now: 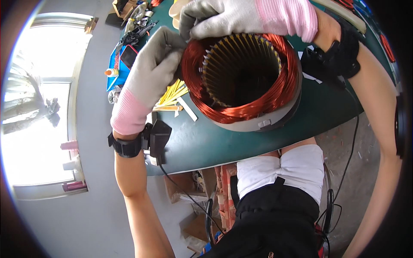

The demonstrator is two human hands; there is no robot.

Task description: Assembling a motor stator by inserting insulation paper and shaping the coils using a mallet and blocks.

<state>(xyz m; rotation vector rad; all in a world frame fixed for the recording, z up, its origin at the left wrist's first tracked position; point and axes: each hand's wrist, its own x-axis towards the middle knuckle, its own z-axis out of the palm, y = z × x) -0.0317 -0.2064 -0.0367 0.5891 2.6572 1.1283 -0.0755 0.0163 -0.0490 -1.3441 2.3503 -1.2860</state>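
A motor stator point(258, 121) stands on the green table, its bore facing up. Thick red-brown copper winding point(241, 112) rings its top, and yellow-edged slot liners point(241, 41) line the inside. My left hand point(157, 64), in a grey and pink knit glove, is closed against the winding's left side, thumb by the wires. From the far side my right hand point(215, 19), gloved alike, reaches over to the winding's far left edge, fingers curled down. Both hands' fingertips come close together there. The exact strands between them are hidden.
Yellow strips point(172, 94) and a white strip point(187, 108) lie left of the stator. Farther left are a blue tray point(114, 64), a small glue bottle point(112, 72) and a phone point(129, 56). Cables point(355, 129) hang from both wrist devices. A window is at left.
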